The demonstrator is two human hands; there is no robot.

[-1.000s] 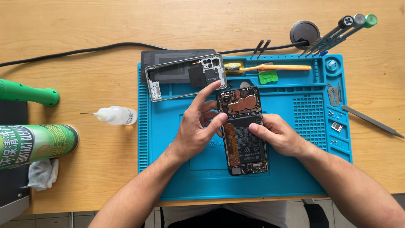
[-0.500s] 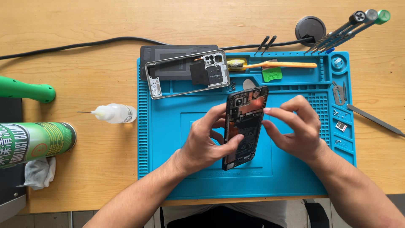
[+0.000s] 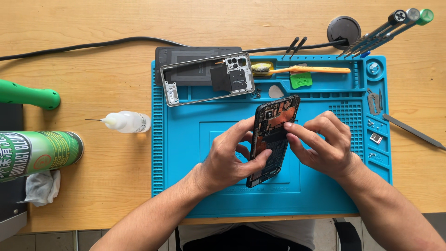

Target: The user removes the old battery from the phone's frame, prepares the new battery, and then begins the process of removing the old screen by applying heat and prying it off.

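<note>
Black and copper-coloured, the opened phone (image 3: 271,139) is raised off the blue mat (image 3: 186,186) and tilted up on its long edge, so in the head view we look at its bare boards and battery side. Our left hand (image 3: 230,160) is closed around its lower half, thumb across the near edge and fingers behind it. Our right hand (image 3: 325,144) pinches it higher up, with fingertips (image 3: 289,126) pressed on the exposed inner face just above the left grip.

We judge the phone light and stiff, but fragile in this state: without its back cover, the boards, connectors and thin flat cables lie open to any pressing finger. The safer hold is along the frame edges, where the left hand already clamps it, and not on the board the right fingertips touch. The smooth rim could slip, so a hold from both sides makes sense.

Beyond the grip, further from us, the grey phone frame (image 3: 209,79) lies on a dark back cover (image 3: 186,58). To the right of that are an orange-handled brush (image 3: 302,69) and a green pick (image 3: 301,80). Well to the left of the left hand, off the mat, sit a small squeeze bottle (image 3: 126,122), a green spray can (image 3: 39,153) and a crumpled cloth (image 3: 42,186). Right of the right hand, tweezers (image 3: 411,131) lie on the wooden table (image 3: 93,23), and screwdrivers (image 3: 385,30) lie further off.
</note>
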